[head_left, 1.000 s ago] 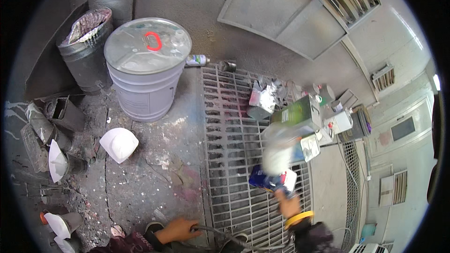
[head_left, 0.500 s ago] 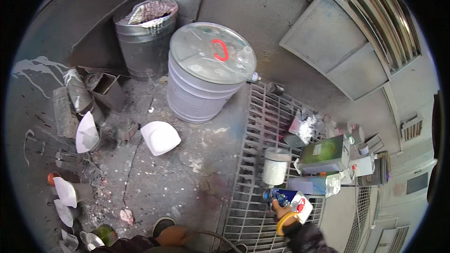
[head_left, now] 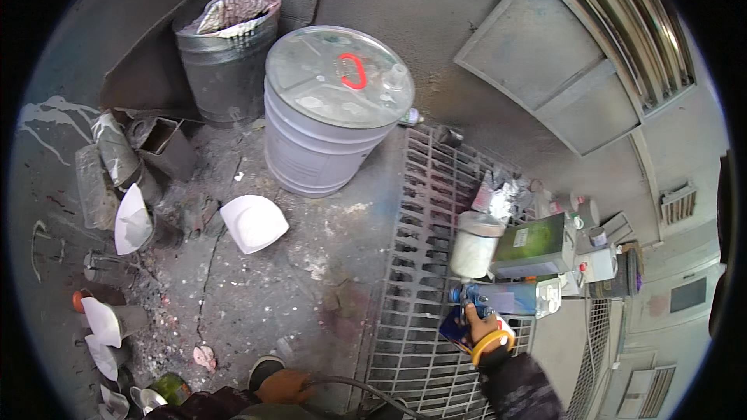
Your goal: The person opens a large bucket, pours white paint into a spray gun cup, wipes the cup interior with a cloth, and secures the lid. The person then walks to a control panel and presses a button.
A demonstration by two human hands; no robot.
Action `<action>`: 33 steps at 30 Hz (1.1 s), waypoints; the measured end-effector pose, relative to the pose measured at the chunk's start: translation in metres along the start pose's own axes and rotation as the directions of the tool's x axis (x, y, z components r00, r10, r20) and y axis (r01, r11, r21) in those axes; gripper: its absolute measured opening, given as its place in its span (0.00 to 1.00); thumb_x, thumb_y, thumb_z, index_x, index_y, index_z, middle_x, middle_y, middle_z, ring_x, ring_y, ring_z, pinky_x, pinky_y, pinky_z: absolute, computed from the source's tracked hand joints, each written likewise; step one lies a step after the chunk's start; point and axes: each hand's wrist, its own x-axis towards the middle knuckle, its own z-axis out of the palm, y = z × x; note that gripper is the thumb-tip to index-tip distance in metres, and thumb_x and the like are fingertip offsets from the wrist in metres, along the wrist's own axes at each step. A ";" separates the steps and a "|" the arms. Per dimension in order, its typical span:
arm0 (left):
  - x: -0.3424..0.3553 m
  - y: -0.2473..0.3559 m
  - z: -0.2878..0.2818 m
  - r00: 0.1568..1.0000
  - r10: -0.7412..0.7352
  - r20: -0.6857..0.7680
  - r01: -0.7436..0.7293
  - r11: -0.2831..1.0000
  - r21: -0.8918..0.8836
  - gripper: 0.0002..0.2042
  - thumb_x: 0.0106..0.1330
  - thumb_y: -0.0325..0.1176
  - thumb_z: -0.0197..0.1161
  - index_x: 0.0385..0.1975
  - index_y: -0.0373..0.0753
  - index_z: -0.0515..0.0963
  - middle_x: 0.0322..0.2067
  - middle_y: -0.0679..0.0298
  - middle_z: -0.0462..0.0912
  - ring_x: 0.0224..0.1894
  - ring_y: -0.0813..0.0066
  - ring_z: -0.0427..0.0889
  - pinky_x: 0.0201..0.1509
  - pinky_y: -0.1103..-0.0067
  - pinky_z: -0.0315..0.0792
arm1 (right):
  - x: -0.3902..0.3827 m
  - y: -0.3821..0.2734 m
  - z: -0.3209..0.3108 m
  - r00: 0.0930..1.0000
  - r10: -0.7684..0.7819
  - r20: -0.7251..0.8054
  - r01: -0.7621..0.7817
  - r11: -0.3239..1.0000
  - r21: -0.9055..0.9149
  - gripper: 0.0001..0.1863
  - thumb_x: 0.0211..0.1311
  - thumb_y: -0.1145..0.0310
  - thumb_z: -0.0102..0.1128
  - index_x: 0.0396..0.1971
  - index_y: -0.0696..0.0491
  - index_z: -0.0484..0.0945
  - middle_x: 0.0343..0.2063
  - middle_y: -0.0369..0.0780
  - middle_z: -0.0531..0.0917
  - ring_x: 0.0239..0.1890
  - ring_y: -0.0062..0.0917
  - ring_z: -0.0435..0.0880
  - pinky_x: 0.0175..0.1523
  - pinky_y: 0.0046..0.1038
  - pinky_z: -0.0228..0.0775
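My right hand (head_left: 478,324), with a yellow ring (head_left: 492,344) around the wrist, is closed around a spray gun (head_left: 471,296) with a blue body. A whitish cup with a grey lid (head_left: 476,245) sits above the gun and appears attached to it. Behind this hand is a blue-and-white can (head_left: 455,330), partly hidden. A clear rectangular container with bluish contents (head_left: 510,298) lies just past the gun. At the lower edge, my left hand (head_left: 284,386) is closed, apparently around a dark hose (head_left: 366,386) that runs right from it. Its fingers show only in part.
A metal grate (head_left: 405,327) bears a green can (head_left: 537,245) and several other containers. A large pale drum (head_left: 327,140) stands beyond, next to a dark metal bin (head_left: 229,70). A white dish-like piece (head_left: 255,223) and several used cups (head_left: 105,320) lie leftward on the stained floor.
My right hand has moved up and slightly right with the spray gun and cup, over the clear container's near end. The view has shifted a little; my left hand stays low.
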 end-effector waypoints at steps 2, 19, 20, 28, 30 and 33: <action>0.000 0.000 0.000 0.992 0.027 -0.119 -0.031 0.999 -0.034 0.19 0.73 0.50 0.58 0.43 0.37 0.79 0.35 0.47 0.84 0.42 0.45 0.84 0.49 0.56 0.77 | 0.006 0.002 -0.004 0.940 -0.325 -0.102 0.333 0.940 0.073 0.33 0.67 0.42 0.66 0.40 0.64 0.81 0.23 0.44 0.83 0.17 0.29 0.81 0.21 0.31 0.71; 0.003 -0.024 0.025 0.922 0.107 -0.373 -0.062 0.989 0.132 0.17 0.64 0.47 0.66 0.31 0.36 0.84 0.26 0.54 0.81 0.38 0.53 0.83 0.57 0.63 0.70 | 0.028 -0.027 -0.060 0.954 -0.223 -0.200 0.292 0.840 0.458 0.34 0.72 0.36 0.56 0.45 0.59 0.79 0.29 0.44 0.88 0.13 0.23 0.76 0.17 0.26 0.65; 0.004 -0.025 0.026 0.917 0.062 -0.393 -0.003 0.989 0.150 0.17 0.64 0.47 0.66 0.29 0.36 0.84 0.26 0.54 0.81 0.38 0.53 0.83 0.58 0.63 0.70 | 0.031 -0.027 -0.068 0.977 -0.203 -0.064 0.207 0.839 0.503 0.33 0.73 0.36 0.54 0.48 0.56 0.79 0.32 0.43 0.89 0.13 0.23 0.74 0.17 0.26 0.65; 0.000 -0.018 0.018 0.895 0.188 -0.404 -0.107 0.971 0.215 0.17 0.63 0.47 0.68 0.34 0.36 0.83 0.31 0.52 0.83 0.42 0.51 0.83 0.59 0.61 0.72 | 0.035 -0.027 -0.066 0.993 -0.044 0.107 0.003 0.935 0.356 0.26 0.76 0.43 0.54 0.54 0.51 0.78 0.34 0.45 0.90 0.12 0.23 0.72 0.16 0.27 0.64; 0.000 -0.019 0.016 0.934 0.087 -0.348 -0.056 0.994 0.098 0.18 0.63 0.47 0.68 0.37 0.35 0.83 0.32 0.51 0.83 0.43 0.50 0.83 0.60 0.61 0.71 | 0.031 -0.030 -0.060 0.996 -0.020 -0.085 0.060 0.857 0.512 0.23 0.76 0.45 0.56 0.52 0.51 0.78 0.31 0.43 0.89 0.12 0.24 0.73 0.16 0.27 0.65; 0.000 -0.022 0.014 0.928 0.108 -0.356 -0.062 0.989 0.138 0.19 0.65 0.48 0.67 0.37 0.35 0.82 0.31 0.50 0.82 0.43 0.50 0.82 0.60 0.61 0.70 | 0.025 -0.038 -0.061 0.974 -0.224 -0.042 0.219 0.867 0.448 0.31 0.75 0.38 0.52 0.47 0.56 0.78 0.33 0.42 0.88 0.13 0.23 0.72 0.18 0.25 0.65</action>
